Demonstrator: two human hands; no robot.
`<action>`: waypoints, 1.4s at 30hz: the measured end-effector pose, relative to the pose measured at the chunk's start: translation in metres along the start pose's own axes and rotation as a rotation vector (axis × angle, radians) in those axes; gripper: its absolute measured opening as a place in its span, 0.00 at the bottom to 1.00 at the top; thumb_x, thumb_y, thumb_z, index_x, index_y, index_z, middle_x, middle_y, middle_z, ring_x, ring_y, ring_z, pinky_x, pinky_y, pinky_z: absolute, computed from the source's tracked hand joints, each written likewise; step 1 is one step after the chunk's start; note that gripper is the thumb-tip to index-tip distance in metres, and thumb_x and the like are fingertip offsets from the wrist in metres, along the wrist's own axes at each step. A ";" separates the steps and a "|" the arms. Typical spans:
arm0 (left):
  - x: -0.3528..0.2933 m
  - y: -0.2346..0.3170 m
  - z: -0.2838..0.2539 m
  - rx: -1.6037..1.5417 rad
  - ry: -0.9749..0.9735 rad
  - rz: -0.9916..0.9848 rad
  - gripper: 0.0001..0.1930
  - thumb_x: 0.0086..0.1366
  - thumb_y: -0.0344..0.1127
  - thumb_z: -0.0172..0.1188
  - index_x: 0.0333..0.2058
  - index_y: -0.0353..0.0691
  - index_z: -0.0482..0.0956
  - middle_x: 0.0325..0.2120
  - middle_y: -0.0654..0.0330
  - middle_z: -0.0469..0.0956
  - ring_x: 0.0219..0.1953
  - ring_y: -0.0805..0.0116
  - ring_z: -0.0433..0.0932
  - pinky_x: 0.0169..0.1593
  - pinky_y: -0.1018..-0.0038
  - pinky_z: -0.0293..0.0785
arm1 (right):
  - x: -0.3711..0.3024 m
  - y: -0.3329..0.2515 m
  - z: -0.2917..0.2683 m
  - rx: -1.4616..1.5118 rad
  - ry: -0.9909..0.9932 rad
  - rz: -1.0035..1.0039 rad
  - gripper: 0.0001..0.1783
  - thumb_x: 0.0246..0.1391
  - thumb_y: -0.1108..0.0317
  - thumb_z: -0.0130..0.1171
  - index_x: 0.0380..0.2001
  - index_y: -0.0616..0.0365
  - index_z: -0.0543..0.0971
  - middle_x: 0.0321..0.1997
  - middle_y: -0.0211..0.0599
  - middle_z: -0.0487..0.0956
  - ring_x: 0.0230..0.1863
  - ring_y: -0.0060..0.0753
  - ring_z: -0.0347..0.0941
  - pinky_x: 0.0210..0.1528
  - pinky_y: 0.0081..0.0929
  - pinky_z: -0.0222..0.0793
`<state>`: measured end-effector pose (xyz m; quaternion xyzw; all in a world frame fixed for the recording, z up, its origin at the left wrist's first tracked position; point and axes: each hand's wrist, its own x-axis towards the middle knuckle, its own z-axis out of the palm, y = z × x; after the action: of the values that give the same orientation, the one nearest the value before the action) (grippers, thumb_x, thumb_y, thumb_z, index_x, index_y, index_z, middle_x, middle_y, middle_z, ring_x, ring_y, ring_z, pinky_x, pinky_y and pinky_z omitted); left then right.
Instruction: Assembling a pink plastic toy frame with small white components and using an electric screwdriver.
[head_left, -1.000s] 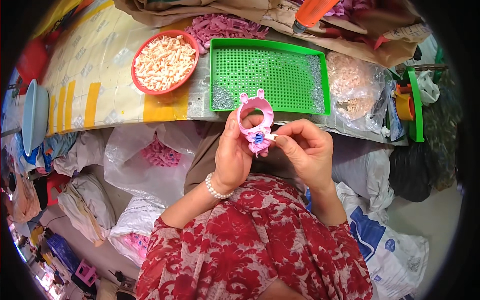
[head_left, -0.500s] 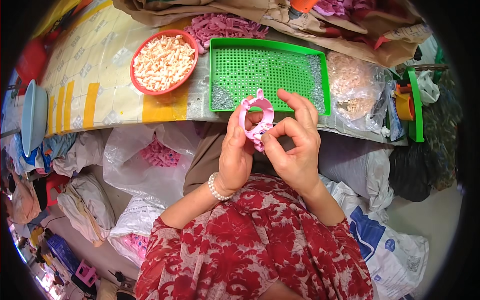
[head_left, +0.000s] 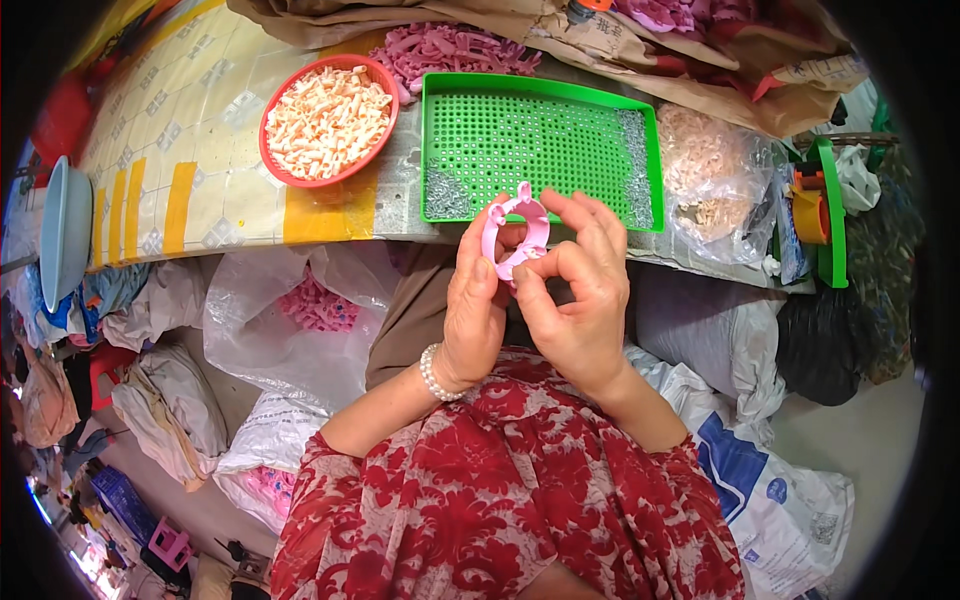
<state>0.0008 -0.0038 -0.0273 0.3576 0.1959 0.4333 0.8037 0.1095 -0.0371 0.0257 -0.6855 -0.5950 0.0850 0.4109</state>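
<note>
A pink plastic ring-shaped part (head_left: 535, 233) with small lugs on its rim is held up in front of the green tray. My left hand (head_left: 473, 315) grips its left side, the thumb at its lower edge and the fingers behind it. At the ring's lower right, my right hand (head_left: 580, 300) pinches with thumb and index finger, its other fingers raised. What lies between those fingertips is too small to make out. Just beyond is the green perforated tray (head_left: 540, 82), with small metal pieces (head_left: 447, 192) heaped in its corners.
Left of the tray, a red bowl (head_left: 266, 150) holds pale plastic pieces. Pink parts (head_left: 450, 50) are piled behind it, near brown paper (head_left: 770, 100). A clear bag of pale pieces (head_left: 710, 170) lies to the right. Below the table's left side hangs a plastic bag (head_left: 250, 320) with pink parts.
My right thumb and index finger have closed in over the ring's lower lug. The ring stays in my left hand, barely moved.
</note>
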 end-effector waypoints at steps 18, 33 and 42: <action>0.003 0.007 -0.002 -0.202 0.067 -0.209 0.25 0.71 0.51 0.30 0.57 0.40 0.57 0.39 0.56 0.72 0.32 0.73 0.73 0.26 0.80 0.72 | 0.008 0.008 -0.022 -0.054 -0.117 -0.150 0.11 0.41 0.71 0.63 0.32 0.54 0.80 0.52 0.44 0.70 0.55 0.54 0.60 0.55 0.44 0.58; -0.001 0.004 0.000 -0.228 0.071 -0.216 0.23 0.71 0.49 0.32 0.57 0.41 0.57 0.40 0.57 0.72 0.32 0.71 0.72 0.28 0.76 0.71 | 0.002 0.004 -0.017 -0.048 -0.149 -0.135 0.09 0.33 0.71 0.67 0.24 0.53 0.80 0.55 0.42 0.70 0.60 0.54 0.54 0.60 0.47 0.49; -0.002 0.005 0.000 -0.224 0.031 -0.201 0.24 0.71 0.49 0.32 0.58 0.41 0.56 0.41 0.55 0.71 0.33 0.71 0.72 0.29 0.77 0.70 | 0.000 0.004 -0.016 -0.080 -0.140 -0.155 0.10 0.33 0.71 0.67 0.24 0.51 0.80 0.54 0.42 0.70 0.59 0.54 0.55 0.60 0.47 0.49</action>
<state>-0.0031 -0.0035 -0.0237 0.2373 0.1937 0.3752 0.8749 0.1223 -0.0441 0.0338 -0.6457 -0.6763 0.0767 0.3462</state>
